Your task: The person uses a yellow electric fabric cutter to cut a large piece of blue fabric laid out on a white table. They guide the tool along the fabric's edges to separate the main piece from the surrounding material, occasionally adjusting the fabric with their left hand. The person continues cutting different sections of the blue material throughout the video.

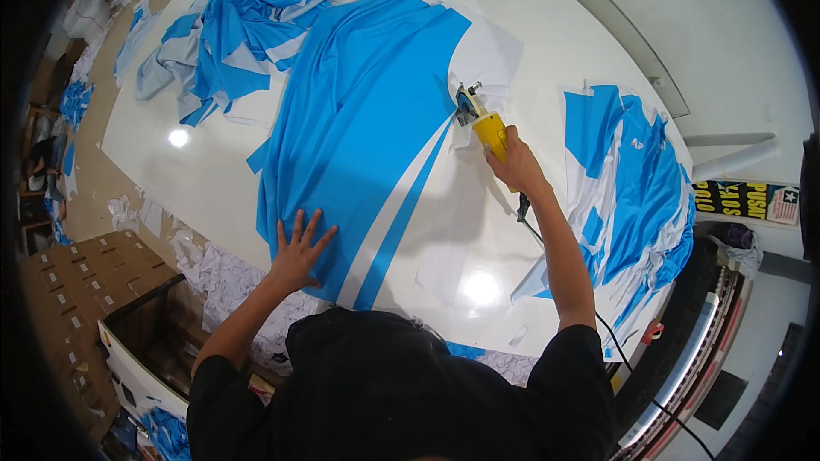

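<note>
A large blue fabric panel with white stripes lies spread over the middle of a white table. My left hand presses flat on its near end, fingers spread. My right hand is wrapped around the yellow body of an electric fabric cutter. The cutter's round blade head is at the right edge of the blue panel, beside a white piece of cloth. From the cutter's rear a black cord runs under my right forearm and off to the lower right.
A heap of blue and white cloth covers the far left of the white table. More blue and white pieces lie at the right edge. Stacked brown cartons stand at lower left, near white scraps. A long machine sits at lower right.
</note>
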A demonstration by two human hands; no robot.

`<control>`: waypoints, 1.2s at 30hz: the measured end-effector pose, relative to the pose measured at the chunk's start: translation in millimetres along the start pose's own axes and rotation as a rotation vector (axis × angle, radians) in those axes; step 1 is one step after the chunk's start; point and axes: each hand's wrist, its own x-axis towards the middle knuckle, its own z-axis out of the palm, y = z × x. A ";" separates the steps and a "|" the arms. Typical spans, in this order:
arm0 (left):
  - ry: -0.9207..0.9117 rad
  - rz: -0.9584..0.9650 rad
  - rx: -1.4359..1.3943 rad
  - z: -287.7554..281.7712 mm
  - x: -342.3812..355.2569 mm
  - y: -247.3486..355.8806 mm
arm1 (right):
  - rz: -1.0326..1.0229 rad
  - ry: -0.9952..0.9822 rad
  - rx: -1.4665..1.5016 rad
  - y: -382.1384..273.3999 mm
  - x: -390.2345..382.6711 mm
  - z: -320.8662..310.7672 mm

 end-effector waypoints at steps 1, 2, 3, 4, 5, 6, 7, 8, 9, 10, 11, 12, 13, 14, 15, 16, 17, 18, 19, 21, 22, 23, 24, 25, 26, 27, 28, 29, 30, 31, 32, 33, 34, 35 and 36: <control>-0.001 0.000 -0.002 0.3 0.5 0.4 | -0.004 -0.006 0.002 1.0 1.8 -0.2; -0.002 -0.001 0.000 0.4 0.9 0.1 | -0.008 -0.012 0.004 1.5 3.7 -0.1; -0.002 -0.002 0.000 1.1 0.8 0.2 | -0.013 -0.020 0.005 0.6 5.1 -0.3; -0.003 -0.003 0.000 1.5 0.5 -0.3 | -0.012 -0.018 0.012 -0.4 6.1 0.2; -0.002 -0.004 -0.001 1.1 0.2 -0.8 | -0.011 -0.016 0.019 -2.0 7.0 1.1; 0.000 -0.001 -0.006 0.9 0.6 -0.3 | -0.009 -0.015 0.022 -4.3 7.7 0.5; 0.002 0.001 -0.011 0.7 0.7 -0.6 | 0.013 -0.022 0.028 -7.5 9.2 0.4; -0.001 0.001 -0.011 0.7 0.6 -2.0 | 0.035 -0.029 0.035 -12.0 11.1 0.9; -0.002 0.003 -0.014 1.2 1.0 -2.6 | 0.058 -0.036 0.038 -15.9 11.9 0.6; -0.003 0.004 -0.017 1.5 0.9 -3.5 | 0.065 -0.023 0.043 -19.7 12.1 1.7; 0.006 0.005 -0.014 1.0 -0.1 -3.5 | 0.071 -0.010 0.049 -23.5 12.4 3.7; 0.017 0.005 -0.011 -0.5 -0.8 -2.7 | 0.074 0.005 0.053 -27.4 14.1 4.9; 0.029 0.005 -0.008 -0.8 -1.1 -2.5 | 0.082 0.018 0.059 -30.8 16.3 6.2; 0.036 0.006 -0.008 0.0 -0.9 -3.3 | 0.089 0.029 0.064 -33.9 18.9 8.2; 0.043 0.008 -0.009 1.4 -0.6 -4.2 | 0.096 0.041 0.069 -37.1 21.5 10.3; 0.051 0.009 -0.010 2.6 -0.7 -5.2 | 0.100 0.059 0.079 -40.9 23.8 12.3; 0.053 0.010 -0.013 3.3 -1.3 -6.2 | 0.103 0.077 0.089 -44.9 25.8 14.4; 0.059 0.013 -0.017 3.8 -0.4 -6.6 | 0.107 0.098 0.097 -48.2 28.1 15.7; 0.064 0.016 -0.022 3.4 0.2 -6.9 | 0.111 0.122 0.097 -52.7 30.8 18.8; 0.033 0.015 -0.031 -2.3 -2.7 -7.7 | 0.118 0.170 0.096 -61.3 36.5 26.3; 0.016 0.015 -0.037 -3.9 -3.3 -7.8 | 0.129 0.173 0.101 -63.2 40.2 27.8; 0.028 0.021 -0.049 -3.1 -2.3 -7.9 | 0.139 0.177 0.106 -64.7 44.8 28.5; 0.038 0.024 -0.058 -1.5 -2.6 -8.9 | 0.148 0.180 0.115 -68.3 49.2 30.5; 0.048 0.027 -0.069 0.1 -3.0 -10.0 | 0.161 0.191 0.113 -72.0 53.8 32.7; 0.061 0.027 -0.072 1.8 -3.8 -11.1 | 0.173 0.203 0.111 -75.6 58.8 34.8; 0.075 0.027 -0.076 3.8 -4.2 -11.6 | 0.184 0.216 0.108 -78.9 63.8 36.2; 0.089 0.027 -0.080 5.3 -4.0 -12.1 | 0.203 0.228 0.111 -80.8 69.2 38.3; 0.084 0.029 -0.090 5.4 -3.6 -12.5 | 0.221 0.241 0.113 -82.6 74.7 40.3; 0.076 0.031 -0.100 5.0 -4.1 -13.7 | 0.240 0.252 0.117 -89.8 78.7 40.0; 0.069 0.033 -0.110 5.2 -4.3 -14.7 | 0.268 0.245 0.118 -96.2 83.1 37.9; 0.082 0.035 -0.129 6.8 -4.0 -15.2 | 0.295 0.239 0.118 -102.5 88.0 34.7; 0.095 0.034 -0.143 9.0 -3.7 -16.3 | 0.320 0.234 0.123 -109.7 93.4 32.3; 0.110 0.033 -0.158 11.5 -3.2 -16.9 | 0.326 0.246 0.112 -110.9 99.6 32.3; 0.134 0.031 -0.153 14.5 -1.9 -16.3 | 0.332 0.259 0.102 -109.2 106.1 32.6; 0.157 0.029 -0.145 17.6 -0.8 -15.9 | 0.340 0.271 0.093 -108.9 111.8 33.2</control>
